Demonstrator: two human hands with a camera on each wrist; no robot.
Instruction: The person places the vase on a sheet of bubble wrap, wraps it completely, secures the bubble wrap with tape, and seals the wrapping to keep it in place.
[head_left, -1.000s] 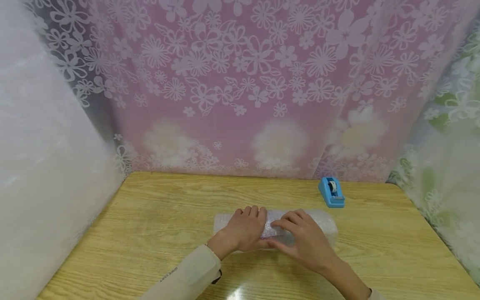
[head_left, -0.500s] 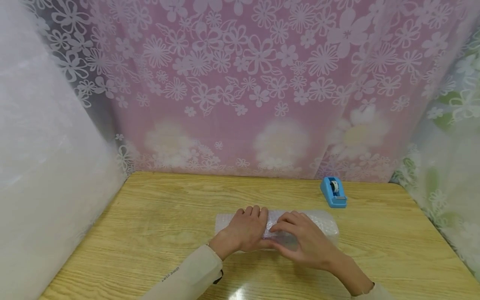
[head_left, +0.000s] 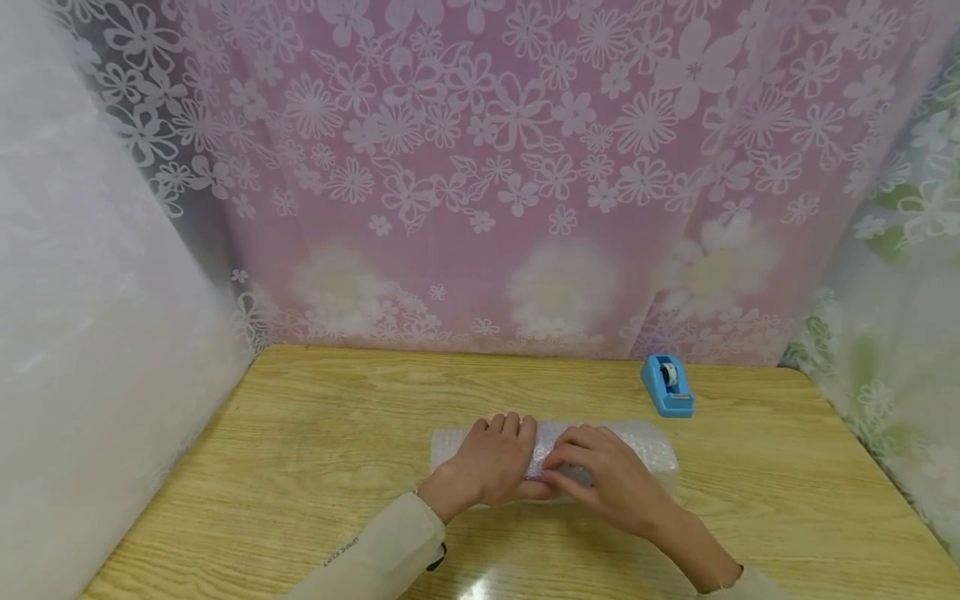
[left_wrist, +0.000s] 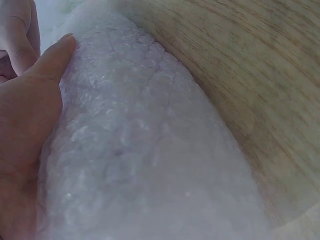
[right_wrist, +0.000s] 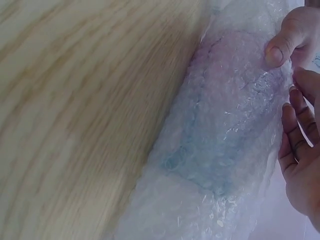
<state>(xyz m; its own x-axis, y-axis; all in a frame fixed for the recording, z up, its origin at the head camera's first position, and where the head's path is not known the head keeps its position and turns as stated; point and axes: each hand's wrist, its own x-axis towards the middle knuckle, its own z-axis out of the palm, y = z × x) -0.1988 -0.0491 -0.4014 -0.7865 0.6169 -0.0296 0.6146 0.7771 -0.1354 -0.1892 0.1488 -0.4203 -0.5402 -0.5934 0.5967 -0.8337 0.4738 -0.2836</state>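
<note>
A roll of bubble wrap (head_left: 652, 446) lies crosswise on the table. Through its layers in the right wrist view, pinkish and bluish patches show; what is inside cannot be made out. My left hand (head_left: 491, 462) holds the roll left of its middle, fingers laid over the top and thumb along the near side. The left thumb also presses on the bubble wrap (left_wrist: 135, 140) in the left wrist view. Right beside it, my right hand (head_left: 611, 479) pinches at the wrap's near edge with thumb and bent fingers. Its fingertips meet the bubble wrap (right_wrist: 230, 110) at the side in the right wrist view.
A blue tape dispenser (head_left: 667, 386) with a roll of tape stands behind the roll, toward the table's back right. The wood-grain table (head_left: 322, 425) ends at a pink floral curtain (head_left: 465, 250). Pale sheets hang at both sides.
The right thumb and index finger have drawn closer together at the wrap's edge. The left hand stays in place on the roll. The view has shifted slightly.
</note>
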